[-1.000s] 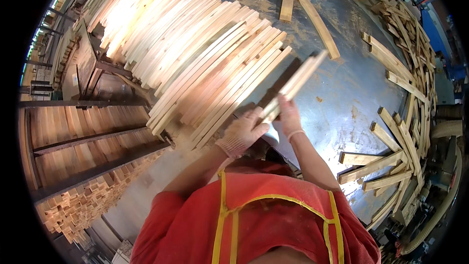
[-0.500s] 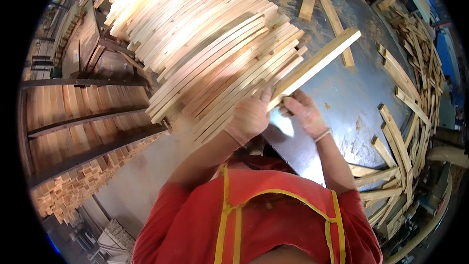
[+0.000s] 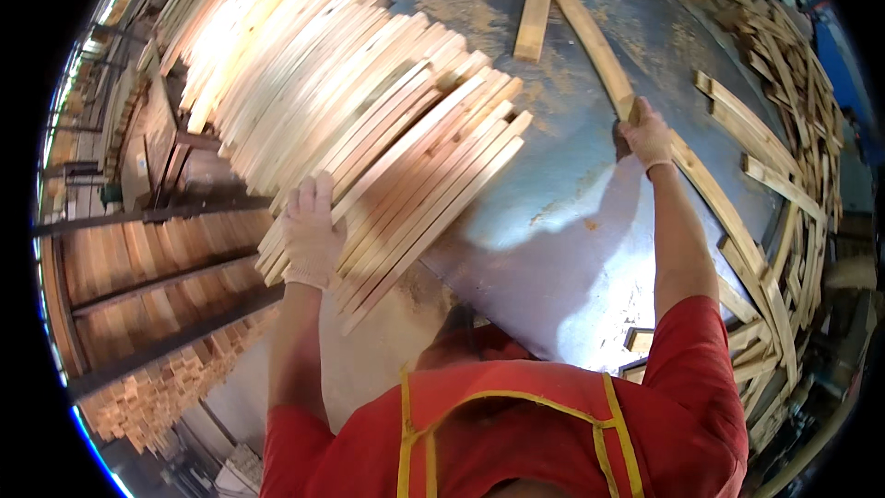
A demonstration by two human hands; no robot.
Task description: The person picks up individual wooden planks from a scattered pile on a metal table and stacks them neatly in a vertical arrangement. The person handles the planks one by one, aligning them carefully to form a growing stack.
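My left hand (image 3: 312, 229), in a pale glove, lies over the near ends of a row of wood strips (image 3: 415, 161). Its fingers are stretched out, with the thumb beside one light strip. Out to the right, my right hand (image 3: 648, 136) has its fingers curled round the near end of a long wood strip (image 3: 595, 41) on the dark metal table (image 3: 553, 212). Another strip (image 3: 714, 189) runs from beside the right wrist toward the lower right. The hand hides whether these two join.
Two crossed strips (image 3: 535, 9) lie at the table's far side. A loose heap of offcuts (image 3: 793, 101) lines the right edge. At the left stands a dark rack (image 3: 166, 263) of boards, with stacked wood ends (image 3: 175, 387) below it.
The hands have parted. The strip they held between them has left that place. My left hand has moved left onto the row's ends; my right hand has reached out far right to another strip.
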